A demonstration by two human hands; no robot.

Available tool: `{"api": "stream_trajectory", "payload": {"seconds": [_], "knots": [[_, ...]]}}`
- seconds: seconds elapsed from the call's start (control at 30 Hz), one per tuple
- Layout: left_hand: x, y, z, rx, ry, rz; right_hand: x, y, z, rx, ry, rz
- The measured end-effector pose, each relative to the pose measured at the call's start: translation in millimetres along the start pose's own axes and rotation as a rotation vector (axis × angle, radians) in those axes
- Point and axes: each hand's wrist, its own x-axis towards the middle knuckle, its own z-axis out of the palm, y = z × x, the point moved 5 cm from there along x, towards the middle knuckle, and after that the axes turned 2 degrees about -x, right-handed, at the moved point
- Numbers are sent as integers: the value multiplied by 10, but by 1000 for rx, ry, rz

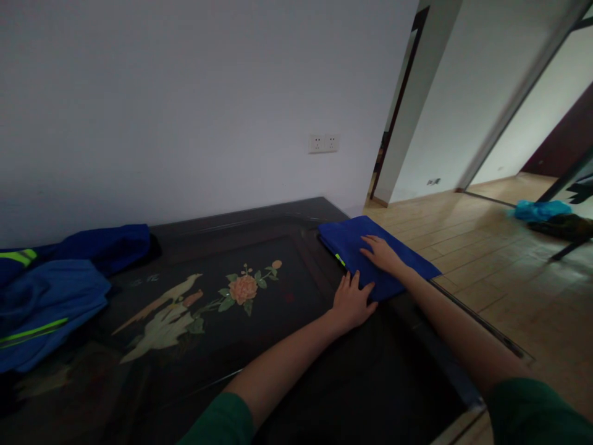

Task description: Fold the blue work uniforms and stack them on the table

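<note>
A folded blue cloth (398,250) with a small yellow-green strip on its left edge lies flat at the right end of the dark table (296,346). My right hand (380,252) rests on top of it, palm down with the fingers spread. At the cloth's near left corner is my left hand (353,301), its fingers apart and touching the cloth's edge. Neither hand grips anything. Part of the cloth reaches the table's right edge.
Crumpled blue garments (50,303) with yellow-green stripes lie at the table's left end. A wall with sockets (324,143) stands behind the table. On the floor at the right are a light-blue bag (540,211) and a dark item (563,227).
</note>
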Motion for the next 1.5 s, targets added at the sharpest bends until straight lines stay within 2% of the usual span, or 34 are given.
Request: {"api": "stream_trajectory", "payload": {"seconds": [0.07,0.17,0.27,0.43,0.53,0.73,0.83,0.9,0.97,1.0,1.03,1.1,1.2,1.27,1.33,1.4,1.5], "knots": [[-20,-6,10,7,2,-1,78,-362,144,35,-86,-104],[-56,-28,23,-1,-6,1,73,-674,345,1,-244,-76],[-96,-21,18,0,0,27,3,-796,406,-42,-337,-40],[-196,124,-17,59,8,18,-43,-842,341,-34,-419,-44],[-281,240,-13,89,-38,49,-42,-844,346,-52,-412,-31],[-459,306,-49,85,-97,123,-84,-874,361,-84,-283,-81],[-671,313,-240,24,-127,210,-105,-886,354,-94,-266,-92],[-895,222,-487,-40,-103,261,-112,-890,354,-98,-258,-92],[-1179,-42,-800,-86,-38,251,-112,-886,366,-98,-249,-84],[-1346,-254,-966,-96,2,215,-109,-883,376,-96,-243,-82],[-1535,-522,-1136,-92,47,149,-102,-879,387,-93,-234,-81],[-2010,-1188,-1487,-58,150,-49,-82,-877,413,-75,-214,-98],[-3014,-2235,-2087,126,337,-397,-45,-868,462,-45,-185,-125],[-3812,-2759,-2531,307,477,-605,-28,-850,497,-29,-177,-132],[-4604,-3093,-2944,499,601,-829,-21,-852,507,-19,-150,-169],[-5267,-3262,-3257,661,683,-999,-27,-900,461,-3,-77,-234],[-5909,-3445,-3473,725,676,-1171,-81,-1087,290,42,83,-269]]}}
